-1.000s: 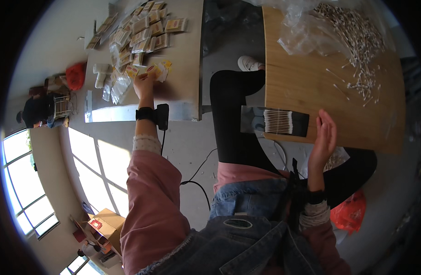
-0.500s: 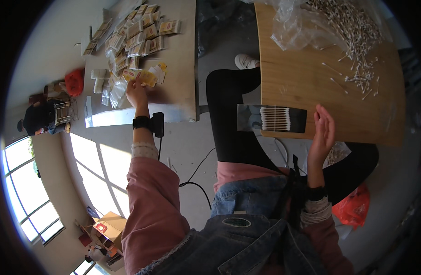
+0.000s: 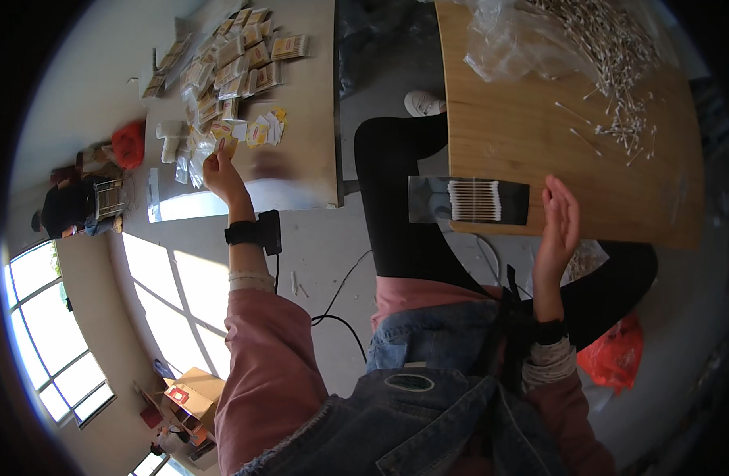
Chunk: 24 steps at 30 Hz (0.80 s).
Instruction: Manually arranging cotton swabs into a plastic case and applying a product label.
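Note:
My left hand (image 3: 225,176) reaches over the left table and pinches a small yellow-and-white card (image 3: 228,146). Beside it lie more such cards (image 3: 267,129), loosely fanned, and some clear plastic sleeves (image 3: 191,168). My right hand (image 3: 560,218) rests near the front edge of the wooden table, fingers stretched out and nothing in them. Just left of that hand, a clear bag on a dark strip (image 3: 513,203) overhangs the table edge. On it sits an even row of cotton swabs (image 3: 474,201), side by side.
Packed swab packets (image 3: 236,71) are heaped at the back of the left table. Loose cotton swabs (image 3: 618,63) spill from a clear plastic bag (image 3: 503,44) on the wooden table. A red bag (image 3: 614,353) is low at right. Cables (image 3: 332,317) cross the floor. Another person (image 3: 67,208) is far left.
My left hand has drawn back slightly toward me, lifting a card away from the fanned cards. My right hand and the swab row stay about where they were.

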Each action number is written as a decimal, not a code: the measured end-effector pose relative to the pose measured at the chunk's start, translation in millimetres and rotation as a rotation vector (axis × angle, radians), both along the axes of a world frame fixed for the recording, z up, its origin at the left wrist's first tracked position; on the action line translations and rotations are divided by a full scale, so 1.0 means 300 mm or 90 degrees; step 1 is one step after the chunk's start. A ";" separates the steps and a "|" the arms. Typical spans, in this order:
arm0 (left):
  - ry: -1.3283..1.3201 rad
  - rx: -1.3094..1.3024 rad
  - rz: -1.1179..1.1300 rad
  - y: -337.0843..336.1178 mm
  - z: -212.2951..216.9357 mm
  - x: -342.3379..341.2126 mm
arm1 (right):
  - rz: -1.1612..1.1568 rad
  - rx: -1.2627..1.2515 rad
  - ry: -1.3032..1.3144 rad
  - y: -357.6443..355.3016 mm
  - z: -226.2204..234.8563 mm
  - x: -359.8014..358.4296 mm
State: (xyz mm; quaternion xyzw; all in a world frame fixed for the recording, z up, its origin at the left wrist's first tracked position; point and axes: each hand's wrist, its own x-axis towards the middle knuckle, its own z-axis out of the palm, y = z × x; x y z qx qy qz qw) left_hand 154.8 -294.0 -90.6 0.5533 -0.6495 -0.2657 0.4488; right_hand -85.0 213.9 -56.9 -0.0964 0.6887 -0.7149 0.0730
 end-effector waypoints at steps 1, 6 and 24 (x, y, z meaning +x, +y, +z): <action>0.067 0.036 -0.097 0.073 0.022 -0.047 | 0.010 0.003 0.000 0.003 0.011 0.005; -0.053 0.172 -0.573 0.611 0.284 -0.236 | 0.210 0.005 -0.104 -0.010 0.170 0.084; -0.065 0.127 -0.701 1.071 0.257 -0.405 | 0.211 0.145 -0.231 0.011 0.176 0.045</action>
